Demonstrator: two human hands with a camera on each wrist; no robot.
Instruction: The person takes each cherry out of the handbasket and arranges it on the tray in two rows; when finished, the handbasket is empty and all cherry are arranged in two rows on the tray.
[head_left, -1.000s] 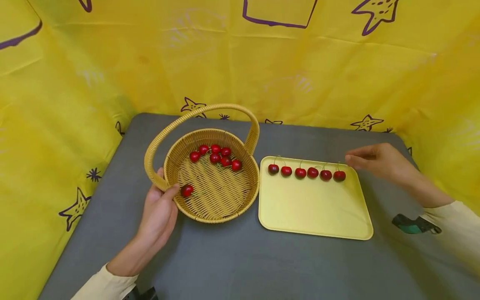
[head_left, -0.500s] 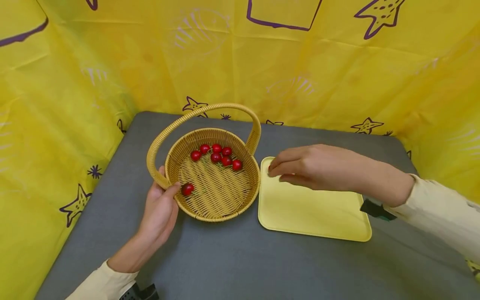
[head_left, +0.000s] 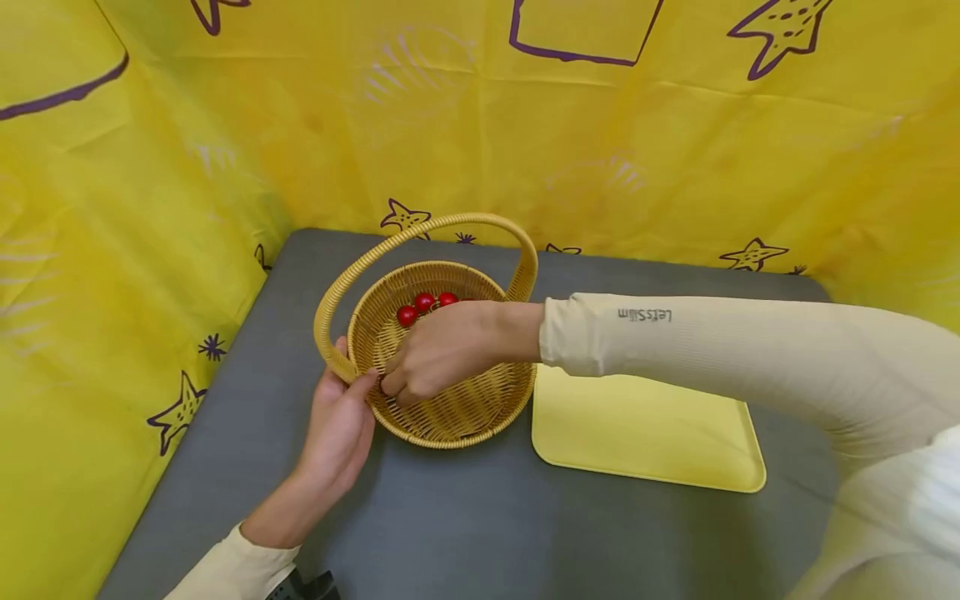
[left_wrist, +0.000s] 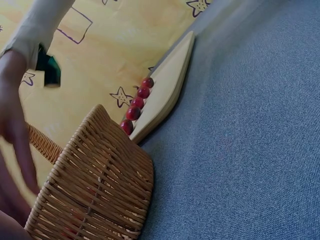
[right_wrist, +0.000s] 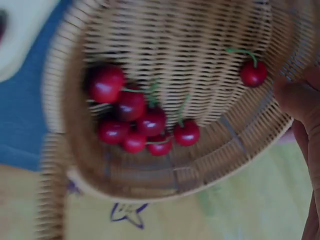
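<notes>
My left hand [head_left: 341, 437] grips the left rim of a round wicker basket [head_left: 468, 421], thumb on the inside, near the foot of its arched handle. My right hand [head_left: 453, 346] reaches down inside the basket beside that thumb. In the left wrist view the right hand's fingers [left_wrist: 24, 155] point downward, loosely extended. A lone cherry [right_wrist: 254, 73] with a green stem lies beside the left thumb in the right wrist view, touched by no fingers there. A cluster of several cherries [right_wrist: 151, 121] lies farther along the basket floor; in the head view my right hand partly covers it.
A pale yellow tray [head_left: 645, 433] lies right of the basket, its far part hidden behind my right sleeve [head_left: 675, 342]. The left wrist view shows a row of cherries [left_wrist: 132, 112] along it. Yellow patterned cloth [head_left: 600, 133] hangs behind the grey table [head_left: 465, 525].
My right hand has swept left from beyond the tray's right end, across the row of cherries, into the basket. The left hand has kept its grip on the rim.
</notes>
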